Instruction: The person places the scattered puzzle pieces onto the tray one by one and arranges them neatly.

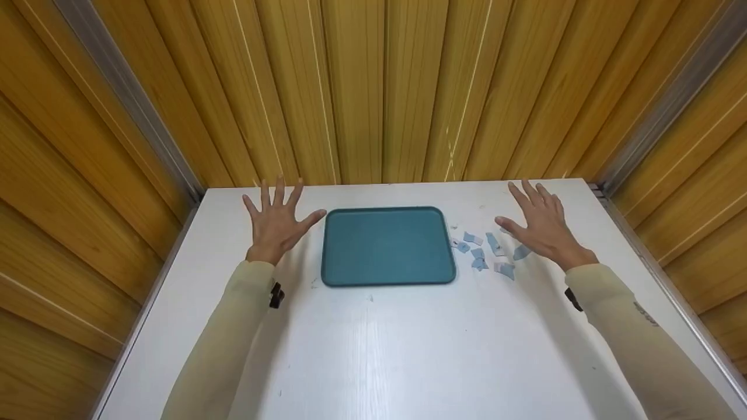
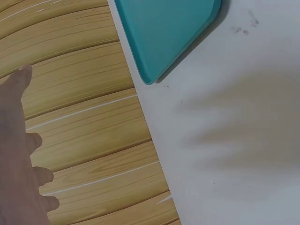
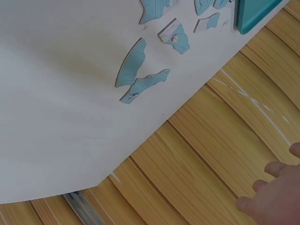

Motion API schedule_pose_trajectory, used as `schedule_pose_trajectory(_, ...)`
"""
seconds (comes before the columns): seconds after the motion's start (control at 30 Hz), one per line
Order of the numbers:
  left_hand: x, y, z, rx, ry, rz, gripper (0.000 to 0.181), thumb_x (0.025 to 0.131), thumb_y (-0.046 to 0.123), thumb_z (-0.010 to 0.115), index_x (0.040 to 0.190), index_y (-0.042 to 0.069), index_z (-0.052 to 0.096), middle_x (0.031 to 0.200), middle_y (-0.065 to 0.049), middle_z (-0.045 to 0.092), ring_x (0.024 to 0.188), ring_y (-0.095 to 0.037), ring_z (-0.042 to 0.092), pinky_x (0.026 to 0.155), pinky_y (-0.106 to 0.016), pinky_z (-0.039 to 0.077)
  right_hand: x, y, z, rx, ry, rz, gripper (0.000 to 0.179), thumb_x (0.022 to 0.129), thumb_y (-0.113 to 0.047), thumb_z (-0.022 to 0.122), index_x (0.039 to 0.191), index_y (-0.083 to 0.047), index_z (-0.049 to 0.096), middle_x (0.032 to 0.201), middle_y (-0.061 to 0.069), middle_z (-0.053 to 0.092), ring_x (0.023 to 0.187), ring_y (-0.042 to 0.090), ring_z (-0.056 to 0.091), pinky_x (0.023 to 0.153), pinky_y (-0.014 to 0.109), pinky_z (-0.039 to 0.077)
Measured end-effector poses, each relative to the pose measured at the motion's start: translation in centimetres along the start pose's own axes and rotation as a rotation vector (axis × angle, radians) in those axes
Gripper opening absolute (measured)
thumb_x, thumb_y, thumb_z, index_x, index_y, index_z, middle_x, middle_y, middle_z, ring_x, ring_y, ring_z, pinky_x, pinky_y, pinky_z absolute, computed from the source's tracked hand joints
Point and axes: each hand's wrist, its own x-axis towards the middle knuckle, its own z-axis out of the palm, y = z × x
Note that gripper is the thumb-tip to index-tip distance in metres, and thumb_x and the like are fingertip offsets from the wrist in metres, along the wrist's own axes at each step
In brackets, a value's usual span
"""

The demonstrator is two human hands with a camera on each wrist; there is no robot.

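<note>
My left hand (image 1: 274,229) hovers with fingers spread, just left of a teal rectangular tray (image 1: 388,246); it holds nothing. Over on the right, my right hand (image 1: 543,227) is also raised with fingers extended and holds nothing. Below and left of it lie several flat, light-blue and white irregular pieces (image 1: 505,269), like puzzle pieces, scattered beside the tray's right edge. In the right wrist view, two curved blue pieces (image 3: 131,64) lie close together, apart from the others. The left wrist view shows a corner of the tray (image 2: 168,33) and the left hand's fingers (image 2: 43,176).
The white table (image 1: 373,350) reaches back to a wood-patterned panel wall (image 1: 356,87). Similar panels stand at the left and right, with grey metal strips (image 1: 134,99) at the corners. Small dark marks (image 2: 243,30) show on the tabletop near the tray.
</note>
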Motion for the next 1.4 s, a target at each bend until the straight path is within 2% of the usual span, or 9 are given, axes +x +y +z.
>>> schedule_pose_trajectory(0.2, 0.1, 0.0, 0.8, -0.136, 0.026, -0.006, 0.093, 0.097, 0.078, 0.046, 0.169, 0.022, 0.029, 0.175, -0.017, 0.015, 0.160, -0.044, 0.005, 0.119, -0.073, -0.005, -0.1, 1.0, -0.4, 0.083, 0.022, 0.004, 0.086, 0.104, -0.043, 0.066, 0.169, -0.008, 0.022, 0.173, 0.026, 0.012, 0.156, 0.053, 0.007, 0.117, 0.077, 0.007)
schedule_pose_trajectory(0.43, 0.2, -0.2, 2.2, -0.244, 0.073, 0.011, 0.088, 0.099, 0.068, 0.058, 0.168, 0.017, 0.034, 0.172, -0.017, 0.026, 0.159, -0.042, 0.019, 0.124, -0.065, 0.009, 0.1, 1.9, -0.8, 0.155, 0.008, 0.046, 0.083, 0.104, -0.035, 0.068, 0.169, -0.010, 0.024, 0.173, 0.026, 0.015, 0.155, 0.053, 0.012, 0.115, 0.078, 0.019)
schedule_pose_trajectory(0.63, 0.2, -0.2, 3.1, -0.339, 0.124, 0.038, 0.084, 0.099, 0.061, 0.066, 0.165, 0.017, 0.040, 0.170, -0.018, 0.032, 0.155, -0.042, 0.029, 0.123, -0.063, 0.022, 0.1, 2.8, -0.8, 0.180, -0.006, 0.059, 0.081, 0.102, -0.025, 0.072, 0.168, -0.008, 0.027, 0.171, 0.027, 0.021, 0.153, 0.054, 0.016, 0.116, 0.074, 0.022)
schedule_pose_trajectory(0.87, 0.1, -0.3, 4.6, -0.447, 0.068, 0.019, 0.084, 0.097, 0.059, 0.070, 0.164, 0.017, 0.041, 0.170, -0.015, 0.034, 0.153, -0.040, 0.033, 0.120, -0.062, 0.030, -0.6, 4.1, 0.0, 0.197, -0.046, 0.074, 0.077, 0.101, -0.015, 0.073, 0.166, -0.007, 0.032, 0.169, 0.028, 0.025, 0.152, 0.054, 0.020, 0.117, 0.073, 0.021)
schedule_pose_trajectory(1.07, -0.2, -0.3, 6.2, -0.583, 0.041, -0.014, 0.087, 0.097, 0.053, 0.074, 0.166, 0.015, 0.038, 0.169, -0.015, 0.035, 0.155, -0.037, 0.032, 0.123, -0.057, 0.027, -1.0, 5.2, 0.6, 0.218, -0.091, 0.100, 0.076, 0.101, -0.012, 0.072, 0.165, -0.003, 0.031, 0.166, 0.031, 0.028, 0.152, 0.055, 0.023, 0.119, 0.070, 0.021)
schedule_pose_trajectory(1.2, -0.4, -0.4, 7.3, -0.678, 0.023, -0.039, 0.089, 0.096, 0.047, 0.078, 0.168, 0.016, 0.034, 0.170, -0.012, 0.035, 0.156, -0.034, 0.030, 0.124, -0.055, 0.026, -1.4, 6.1, 1.1, 0.235, -0.120, 0.130, 0.075, 0.102, -0.011, 0.072, 0.165, -0.003, 0.031, 0.166, 0.032, 0.029, 0.152, 0.055, 0.023, 0.118, 0.070, 0.022)
schedule_pose_trajectory(1.4, -0.5, 0.0, 8.4, -0.829, -0.008, -0.090, 0.089, 0.096, 0.030, 0.082, 0.168, 0.016, 0.032, 0.170, -0.011, 0.034, 0.155, -0.035, 0.032, 0.122, -0.053, 0.031, -2.2, 6.7, 1.8, 0.274, -0.139, 0.156, 0.065, 0.102, -0.008, 0.070, 0.159, 0.000, 0.040, 0.163, 0.032, 0.034, 0.150, 0.055, 0.028, 0.117, 0.069, 0.026)
